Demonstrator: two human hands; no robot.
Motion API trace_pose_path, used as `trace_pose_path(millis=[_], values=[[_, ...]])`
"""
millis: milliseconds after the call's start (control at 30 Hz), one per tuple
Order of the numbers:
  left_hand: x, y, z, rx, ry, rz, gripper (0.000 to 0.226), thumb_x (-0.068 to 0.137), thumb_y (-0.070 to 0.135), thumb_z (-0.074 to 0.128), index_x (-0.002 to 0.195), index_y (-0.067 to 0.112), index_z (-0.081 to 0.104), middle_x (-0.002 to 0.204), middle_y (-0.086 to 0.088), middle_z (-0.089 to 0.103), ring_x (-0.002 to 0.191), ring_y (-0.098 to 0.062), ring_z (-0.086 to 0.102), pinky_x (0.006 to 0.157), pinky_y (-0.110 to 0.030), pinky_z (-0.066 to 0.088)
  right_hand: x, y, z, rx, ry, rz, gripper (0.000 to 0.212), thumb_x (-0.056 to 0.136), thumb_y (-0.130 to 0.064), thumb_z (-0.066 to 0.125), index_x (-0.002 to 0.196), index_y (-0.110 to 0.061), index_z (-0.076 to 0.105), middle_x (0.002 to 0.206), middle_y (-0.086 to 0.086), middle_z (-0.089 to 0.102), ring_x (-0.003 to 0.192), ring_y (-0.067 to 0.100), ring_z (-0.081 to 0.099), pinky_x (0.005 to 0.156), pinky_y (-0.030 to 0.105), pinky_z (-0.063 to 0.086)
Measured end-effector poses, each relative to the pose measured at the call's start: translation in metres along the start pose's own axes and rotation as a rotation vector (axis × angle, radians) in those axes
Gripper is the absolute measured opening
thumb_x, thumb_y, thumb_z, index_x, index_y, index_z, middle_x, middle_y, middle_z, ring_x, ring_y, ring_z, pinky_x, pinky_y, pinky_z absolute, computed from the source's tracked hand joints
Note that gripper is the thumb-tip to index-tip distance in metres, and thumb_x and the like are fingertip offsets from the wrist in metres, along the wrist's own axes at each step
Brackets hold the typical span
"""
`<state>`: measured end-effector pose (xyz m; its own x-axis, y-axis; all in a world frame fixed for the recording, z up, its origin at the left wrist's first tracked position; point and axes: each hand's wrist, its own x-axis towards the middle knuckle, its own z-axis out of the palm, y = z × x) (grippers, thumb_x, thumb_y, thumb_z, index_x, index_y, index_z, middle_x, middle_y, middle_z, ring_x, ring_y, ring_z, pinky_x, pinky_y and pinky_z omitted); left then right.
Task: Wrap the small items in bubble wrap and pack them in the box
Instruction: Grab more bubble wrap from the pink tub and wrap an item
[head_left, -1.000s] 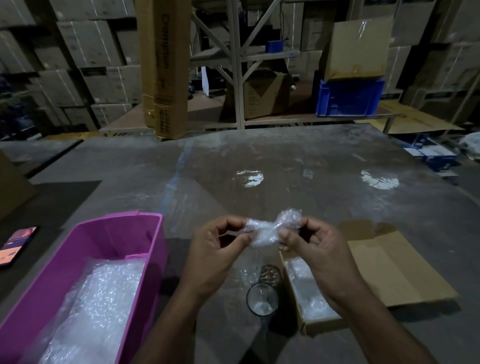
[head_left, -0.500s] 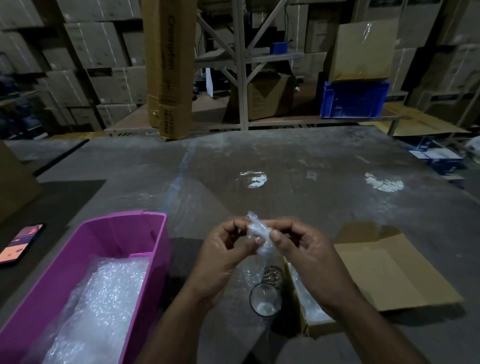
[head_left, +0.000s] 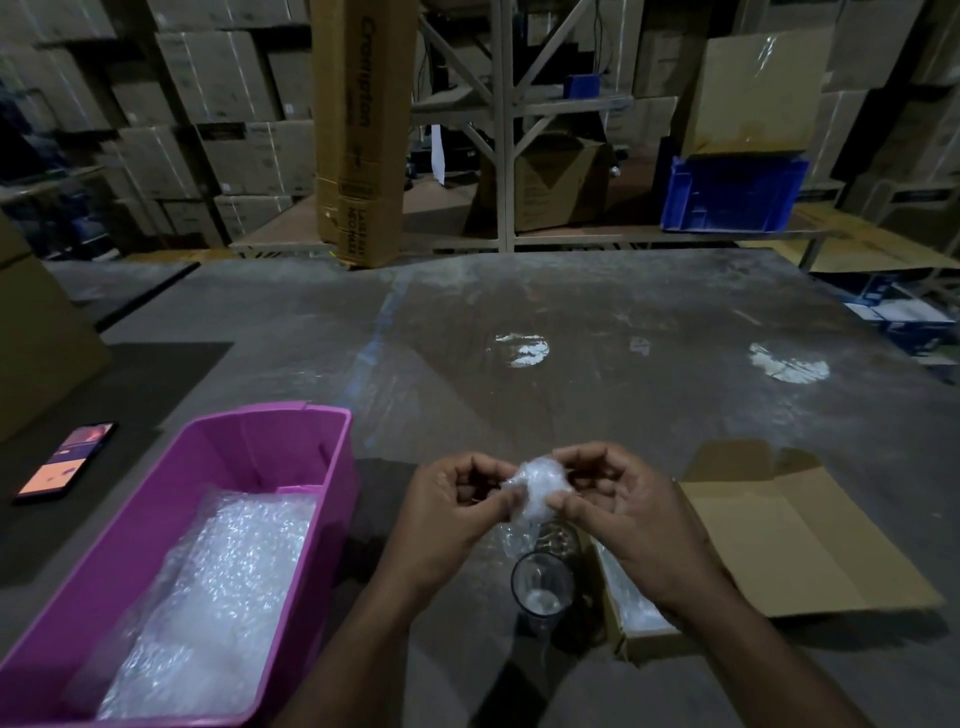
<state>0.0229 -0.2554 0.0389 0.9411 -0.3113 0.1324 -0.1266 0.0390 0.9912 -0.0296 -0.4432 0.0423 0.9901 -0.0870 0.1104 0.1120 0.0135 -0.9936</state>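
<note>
Far left of the left hand: phone (head_left: 66, 460) flat on the table (head_left: 597, 322), screen lit. Nearer in, still left of that hand: pink bin (head_left: 218, 457), open top, loose bubble wrap sheets (head_left: 218, 587) piled inside.

Left hand (head_left: 452, 519): fingers curled, thumb and fingertips pinching the left side of the bubble-wrap bundle (head_left: 537, 483). Bundle is held between both hands, above the table, not resting on anything. Whatever is inside it is hidden by the wrap; can't tell what it is.

Right hand (head_left: 628, 512): also curled, thumb under and fingers over the right side of the same bundle. Both hands gripping it, nearly touching each other across it.

Directly below the hands, toward the body: clear glass (head_left: 543, 590) upright on the table, with a second round glassy thing just behind it, too dim to identify. A scrap of wrap hangs from the bundle toward them.

Under and right of the right hand: cardboard box (head_left: 644, 636), open, bubble wrap visible inside, partly hidden by the right wrist. Its flap (head_left: 795, 535) lies flat, spread out to the right of that hand.

Beyond the hands: stacked cartons, metal rack, blue crate (head_left: 732, 192) far right of the rack.
</note>
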Motion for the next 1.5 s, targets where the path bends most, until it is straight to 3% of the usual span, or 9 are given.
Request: trace_pose_path(millis=[167, 367, 533, 633, 767, 1000, 1167, 1400, 1500], values=[[-0.005, -0.015, 0.012, -0.08, 0.069, -0.12, 0.009, 0.091, -0.002, 0.069, 0.098, -0.007, 0.068, 0.078, -0.02, 0.071, 0.068, -0.02, 0.069, 0.069, -0.032, 0.06, -0.003, 0.008, 0.007, -0.047, -0.008, -0.012, 0.034, 0.082, -0.003, 0.079, 0.111, -0.018, 0.073, 0.112, -0.004, 0.076, 0.103, 0.017, 0.073, 0.089, 0.032, 0.059], [-0.008, -0.027, -0.002, 0.021, -0.161, -0.255, 0.009, 0.095, 0.014, 0.069, 0.1, 0.011, 0.076, 0.087, -0.007, 0.077, 0.077, -0.016, 0.071, 0.075, -0.031, 0.058, 0.0, 0.018, -0.002, -0.33, -0.012, 0.008, 0.029, 0.084, -0.012, 0.081, 0.106, -0.028, 0.073, 0.104, -0.013, 0.076, 0.099, 0.006, 0.071, 0.091, 0.038, 0.059], [-0.009, -0.04, -0.016, 0.17, -0.009, -0.252, 0.009, 0.093, 0.011, 0.071, 0.1, 0.015, 0.075, 0.087, -0.003, 0.075, 0.083, -0.015, 0.072, 0.07, -0.024, 0.057, -0.001, 0.022, -0.006, -0.785, -0.123, 0.02, 0.028, 0.082, -0.025, 0.082, 0.098, -0.035, 0.061, 0.091, -0.017, 0.067, 0.083, -0.005, 0.063, 0.069, 0.016, 0.052], [-0.012, -0.044, -0.018, 0.296, -0.014, -0.224, 0.018, 0.09, 0.01, 0.074, 0.105, 0.021, 0.073, 0.095, 0.001, 0.075, 0.086, -0.01, 0.072, 0.077, -0.024, 0.058, -0.002, 0.029, -0.002, -1.056, -0.275, -0.065, 0.023, 0.08, -0.027, 0.075, 0.098, -0.033, 0.062, 0.093, -0.014, 0.066, 0.081, 0.001, 0.061, 0.072, 0.023, 0.05], [-0.022, -0.047, -0.014, 0.464, -0.171, -0.181, 0.042, 0.081, 0.019, 0.083, 0.118, 0.029, 0.065, 0.11, 0.012, 0.069, 0.088, 0.0, 0.067, 0.073, -0.016, 0.053, 0.0, 0.039, 0.008, -1.211, -0.399, -0.124, 0.026, 0.082, -0.02, 0.066, 0.106, -0.031, 0.066, 0.109, -0.008, 0.063, 0.096, 0.01, 0.061, 0.079, 0.025, 0.048], [-0.036, -0.058, -0.006, 0.533, -0.231, -0.183, 0.057, 0.07, 0.02, 0.089, 0.12, 0.03, 0.065, 0.112, 0.017, 0.067, 0.09, -0.004, 0.067, 0.077, -0.027, 0.059, 0.002, 0.032, 0.025, -1.453, -0.53, -0.085, 0.027, 0.085, -0.016, 0.066, 0.112, -0.017, 0.071, 0.117, 0.006, 0.065, 0.104, 0.023, 0.064, 0.086, 0.034, 0.051], [-0.037, -0.065, -0.002, 0.59, -0.178, -0.137, 0.054, 0.069, 0.031, 0.089, 0.118, 0.033, 0.067, 0.113, 0.018, 0.066, 0.088, -0.001, 0.067, 0.075, -0.025, 0.057, 0.009, 0.033, 0.03, -1.505, -0.596, -0.068, 0.024, 0.085, -0.019, 0.069, 0.109, -0.02, 0.074, 0.113, 0.008, 0.067, 0.103, 0.024, 0.063, 0.082, 0.033, 0.049], [-0.034, -0.07, 0.0, 0.546, -0.178, -0.159, 0.053, 0.073, 0.022, 0.089, 0.121, 0.027, 0.068, 0.114, 0.013, 0.066, 0.085, -0.001, 0.065, 0.07, -0.017, 0.055, 0.007, 0.027, 0.003, -1.416, -0.553, -0.067, 0.033, 0.086, -0.015, 0.061, 0.114, -0.03, 0.072, 0.116, -0.001, 0.069, 0.104, 0.021, 0.065, 0.086, 0.033, 0.053], [-0.034, -0.069, 0.0, 0.506, -0.163, -0.187, 0.05, 0.074, 0.014, 0.089, 0.119, 0.023, 0.069, 0.103, 0.011, 0.067, 0.079, 0.001, 0.064, 0.069, -0.019, 0.056, -0.003, 0.017, 0.003, -1.385, -0.68, 0.013, 0.039, 0.086, -0.013, 0.06, 0.119, -0.033, 0.068, 0.119, 0.001, 0.068, 0.11, 0.024, 0.064, 0.089, 0.037, 0.053]])
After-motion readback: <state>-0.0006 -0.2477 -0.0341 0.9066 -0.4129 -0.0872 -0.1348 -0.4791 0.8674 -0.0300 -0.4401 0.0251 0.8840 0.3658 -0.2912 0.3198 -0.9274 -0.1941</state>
